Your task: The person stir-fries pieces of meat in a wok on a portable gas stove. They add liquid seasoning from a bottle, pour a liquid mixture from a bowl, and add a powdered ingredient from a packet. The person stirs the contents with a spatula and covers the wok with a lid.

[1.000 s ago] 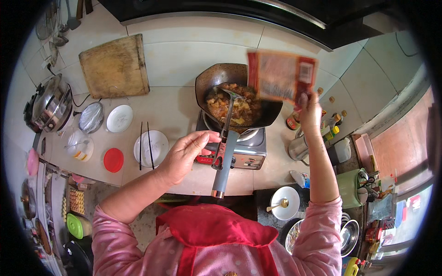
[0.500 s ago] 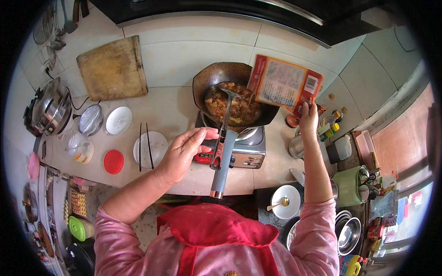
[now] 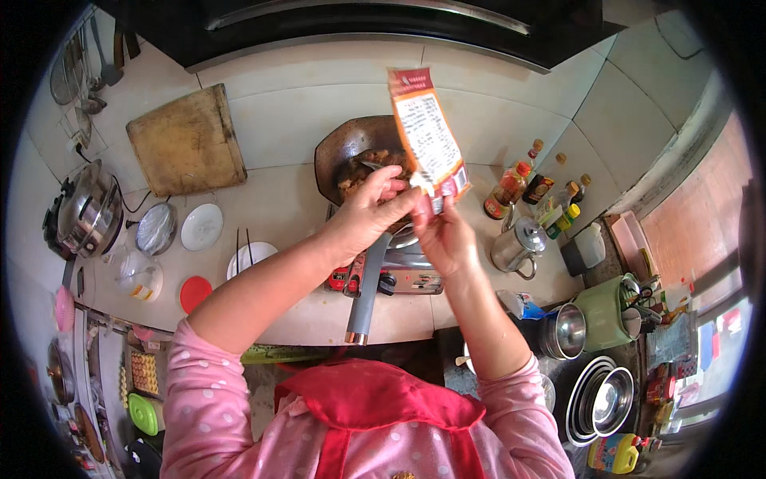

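A red and orange printed packet stands upright in front of the wok, hiding the wok's right side. My right hand grips the packet's lower end. My left hand is closed at the same end, its thumb and fingers pinching the lower left corner. Under my hands, the wok rests on a portable gas stove and holds brown, saucy food. The wok's grey handle points toward me. A metal spatula lies in the wok, mostly hidden by my left hand and forearm.
Several sauce bottles and a metal pitcher stand right of the stove. Left of it are a white plate with chopsticks, a red lid and a white dish. A cutting board leans against the tiled wall.
My right hand has brought the packet left and turned it more upright. My left hand has moved up and right from beside the spatula handle to the packet's lower end.
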The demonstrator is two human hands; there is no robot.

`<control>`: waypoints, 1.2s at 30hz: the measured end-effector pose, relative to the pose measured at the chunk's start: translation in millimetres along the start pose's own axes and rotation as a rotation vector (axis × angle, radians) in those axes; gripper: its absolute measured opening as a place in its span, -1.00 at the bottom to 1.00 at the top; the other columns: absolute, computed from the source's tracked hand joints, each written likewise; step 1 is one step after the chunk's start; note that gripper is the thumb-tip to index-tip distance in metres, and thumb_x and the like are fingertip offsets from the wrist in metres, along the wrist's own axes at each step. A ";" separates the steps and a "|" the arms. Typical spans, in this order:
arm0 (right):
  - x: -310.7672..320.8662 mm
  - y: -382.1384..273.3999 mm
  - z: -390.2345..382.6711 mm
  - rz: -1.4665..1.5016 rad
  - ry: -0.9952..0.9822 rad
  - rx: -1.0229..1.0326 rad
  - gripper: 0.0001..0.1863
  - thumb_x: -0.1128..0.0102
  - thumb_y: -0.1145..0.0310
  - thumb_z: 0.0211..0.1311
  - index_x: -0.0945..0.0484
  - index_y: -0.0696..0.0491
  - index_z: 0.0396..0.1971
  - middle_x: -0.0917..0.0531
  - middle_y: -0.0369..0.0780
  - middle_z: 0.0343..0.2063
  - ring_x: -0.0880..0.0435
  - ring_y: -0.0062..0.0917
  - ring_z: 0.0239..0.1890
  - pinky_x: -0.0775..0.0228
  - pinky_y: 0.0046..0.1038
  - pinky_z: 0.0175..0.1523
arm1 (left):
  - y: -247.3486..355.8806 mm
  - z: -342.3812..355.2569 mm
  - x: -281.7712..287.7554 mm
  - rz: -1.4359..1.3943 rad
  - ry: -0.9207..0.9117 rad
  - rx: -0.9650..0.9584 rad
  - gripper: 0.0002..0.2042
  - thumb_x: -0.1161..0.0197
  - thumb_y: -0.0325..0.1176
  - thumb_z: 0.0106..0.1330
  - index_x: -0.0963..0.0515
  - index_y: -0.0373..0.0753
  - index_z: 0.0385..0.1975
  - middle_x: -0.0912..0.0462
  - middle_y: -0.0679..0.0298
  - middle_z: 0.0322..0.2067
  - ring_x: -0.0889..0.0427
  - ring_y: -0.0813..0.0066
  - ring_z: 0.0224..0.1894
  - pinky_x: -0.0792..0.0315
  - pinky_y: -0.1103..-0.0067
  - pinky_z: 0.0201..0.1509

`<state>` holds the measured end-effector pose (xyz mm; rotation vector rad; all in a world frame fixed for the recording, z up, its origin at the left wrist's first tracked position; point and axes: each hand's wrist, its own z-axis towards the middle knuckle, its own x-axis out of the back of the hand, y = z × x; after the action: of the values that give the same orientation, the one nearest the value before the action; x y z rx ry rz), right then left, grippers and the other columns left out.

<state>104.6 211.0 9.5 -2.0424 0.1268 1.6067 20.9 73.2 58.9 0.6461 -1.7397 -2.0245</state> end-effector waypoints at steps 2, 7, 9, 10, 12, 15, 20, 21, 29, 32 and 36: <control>-12.8 16.1 -11.0 -0.052 -0.042 -0.041 -0.57 0.32 0.14 0.51 -0.26 0.15 0.14 -0.48 -0.12 0.05 -0.53 -0.32 0.05 -0.50 -0.32 0.09 | 4.4 9.7 -17.9 -0.141 -0.024 -0.065 -0.43 -0.29 -0.19 0.29 -0.26 -0.33 0.19 -0.47 0.21 0.05 -0.41 0.52 0.13 -0.26 0.53 0.24; 5.7 -34.2 -66.1 -0.921 -0.178 -0.252 -0.58 0.17 0.13 0.48 -0.33 0.13 0.11 -0.56 -0.14 -0.04 -0.66 -0.41 -0.22 -0.56 -0.41 -0.18 | -5.7 12.3 -15.7 -0.082 0.029 -0.045 -0.64 -0.19 -0.42 0.33 -0.40 -0.34 0.09 -0.55 0.26 0.00 -0.53 0.54 0.00 -0.41 0.54 0.11; 23.2 -77.3 -83.0 -1.260 -0.065 -0.024 -0.62 0.04 0.20 0.44 -0.37 0.13 0.10 -0.57 -0.18 -0.05 -0.66 -0.47 -0.26 -0.54 -0.46 -0.23 | -3.7 4.6 -5.6 -0.005 -0.031 0.007 -0.67 -0.17 -0.47 0.30 -0.44 -0.38 0.05 -0.57 0.23 -0.01 -0.53 0.51 0.00 -0.39 0.53 0.12; 32.3 -100.6 -89.2 -1.320 0.009 0.213 -0.63 -0.04 0.25 0.40 -0.39 0.13 0.09 -0.58 -0.21 -0.07 -0.65 -0.51 -0.24 -0.52 -0.50 -0.24 | 6.9 -1.9 -4.6 0.046 -0.066 0.068 -0.70 -0.15 -0.52 0.27 -0.47 -0.40 0.01 -0.59 0.20 -0.03 -0.53 0.50 -0.02 -0.38 0.53 0.13; 27.7 -141.9 -103.1 -1.417 -0.031 0.804 -0.46 -0.28 0.36 0.20 -0.33 0.11 0.16 -0.54 -0.20 -0.01 -0.56 -0.43 -0.04 -0.48 -0.42 -0.09 | 14.0 -2.8 -5.6 0.153 -0.191 0.084 -0.67 -0.13 -0.56 0.21 -0.49 -0.42 0.00 -0.60 0.21 -0.05 -0.53 0.51 -0.04 -0.38 0.53 0.11; -17.0 -173.3 -141.6 -1.993 -0.107 1.219 -0.13 -0.47 0.40 -0.15 -0.23 0.06 0.24 -0.41 -0.07 0.11 -0.24 -0.19 0.25 -0.10 -0.19 0.30 | 13.5 5.8 -27.7 0.318 -0.334 0.185 -0.64 -0.14 -0.57 0.13 -0.50 -0.38 -0.01 -0.61 0.28 -0.11 -0.55 0.53 -0.08 -0.42 0.55 0.05; -22.3 -201.2 -162.5 -2.024 -0.042 0.861 -0.63 -0.35 0.34 0.06 -0.53 0.13 -0.13 -0.61 -0.14 -0.25 -0.58 -0.33 -0.14 -0.33 -0.30 0.05 | 11.4 11.1 -77.6 0.255 -0.567 0.231 -0.60 -0.17 -0.52 0.17 -0.45 -0.41 0.06 -0.59 0.22 -0.06 -0.53 0.52 -0.07 -0.38 0.54 0.09; -23.9 -214.8 -161.5 -1.987 0.020 0.811 -0.68 -0.33 0.34 0.07 -0.56 0.14 -0.18 -0.63 -0.13 -0.31 -0.61 -0.36 -0.22 -0.38 -0.33 -0.02 | 8.5 16.5 -84.6 0.351 -0.556 0.185 -0.57 -0.21 -0.47 0.17 -0.44 -0.38 0.08 -0.57 0.20 -0.02 -0.51 0.51 -0.04 -0.36 0.52 0.11; -24.6 -426.9 -157.5 -2.324 0.655 1.256 -0.77 -0.12 0.18 0.24 -0.62 -0.02 -0.24 -0.68 -0.11 -0.38 -0.69 -0.30 -0.31 -0.48 -0.31 -0.14 | 21.8 33.6 -106.4 0.353 -0.370 0.057 -0.55 -0.27 -0.37 0.19 -0.44 -0.22 0.11 -0.42 0.25 0.15 -0.38 0.51 0.14 -0.25 0.51 0.20; -6.5 -509.8 -170.4 -2.593 0.901 1.509 -0.78 -0.07 0.13 0.27 -0.59 -0.10 -0.24 -0.69 -0.19 -0.33 -0.67 -0.27 -0.26 -0.39 -0.23 -0.06 | 20.3 25.8 -88.2 0.284 -0.246 -0.009 -0.64 -0.24 -0.39 0.23 -0.49 -0.25 0.05 -0.43 0.23 0.16 -0.39 0.52 0.17 -0.24 0.55 0.23; 62.9 -584.0 -161.2 -2.547 0.960 1.749 -0.78 0.01 0.14 0.32 -0.58 -0.12 -0.27 -0.68 -0.24 -0.32 -0.63 -0.30 -0.17 -0.33 -0.22 -0.06 | 15.0 6.7 -59.2 0.276 -0.014 -0.007 -0.74 -0.17 -0.45 0.28 -0.51 -0.27 -0.04 -0.49 0.20 0.10 -0.43 0.48 0.15 -0.28 0.55 0.20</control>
<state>490.7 650.8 178.4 -0.0715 -0.4143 -1.0261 65.3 110.0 79.9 0.3661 -1.7228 -1.8473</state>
